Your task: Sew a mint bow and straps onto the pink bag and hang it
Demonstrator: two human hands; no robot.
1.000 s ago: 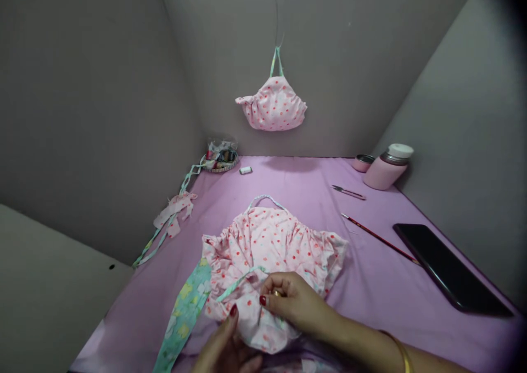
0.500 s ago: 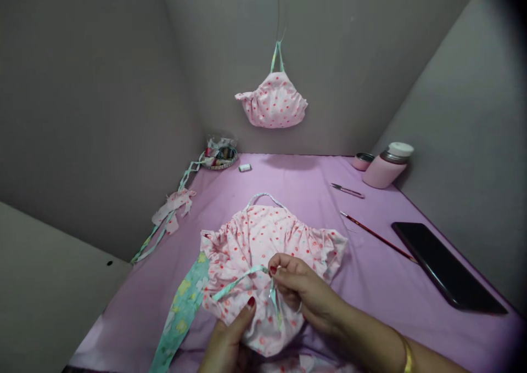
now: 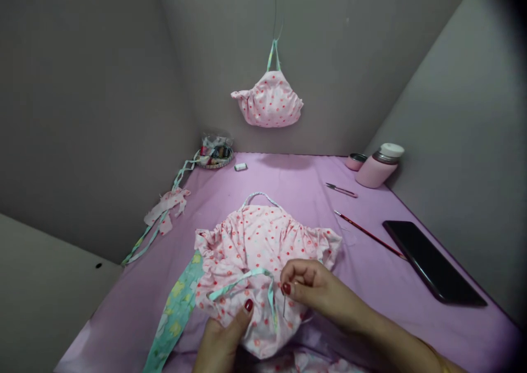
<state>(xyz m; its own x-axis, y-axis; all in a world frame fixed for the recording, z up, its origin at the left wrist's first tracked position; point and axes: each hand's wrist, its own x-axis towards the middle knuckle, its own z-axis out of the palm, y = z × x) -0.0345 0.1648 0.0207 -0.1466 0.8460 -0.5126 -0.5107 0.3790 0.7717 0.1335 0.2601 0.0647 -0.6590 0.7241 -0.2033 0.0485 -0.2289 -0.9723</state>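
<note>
Two hands work close together at the near edge of the tabletop (image 3: 370,285), which is covered in a lilac cloth. The right hand (image 3: 317,290) has its grip drawn narrow: thumb and forefinger are pinched together on a thin needle (image 3: 284,307) that points down onto the pink spotted fabric (image 3: 263,252). The other fingers curl loosely above the pinch. The left hand (image 3: 224,337) lies just beside it, thumb pressed flat on the fabric's near fold, pinning it to the cloth; whether its fingers close underneath cannot be told, as they are hidden. A pale green strap (image 3: 242,280) loops across the fabric between the two thumbs. The gathered fabric is spread in the middle of the tabletop, and a green floral strip (image 3: 175,318) runs out from under its left side.

Farther out on the right lie a red pencil (image 3: 368,234), a dark tablet (image 3: 432,263), small snips (image 3: 341,190) and a pink flask (image 3: 376,167). On the left are fabric scraps (image 3: 164,211) and a small basket (image 3: 214,156). Another spotted piece (image 3: 267,101) hangs on the back wall.
</note>
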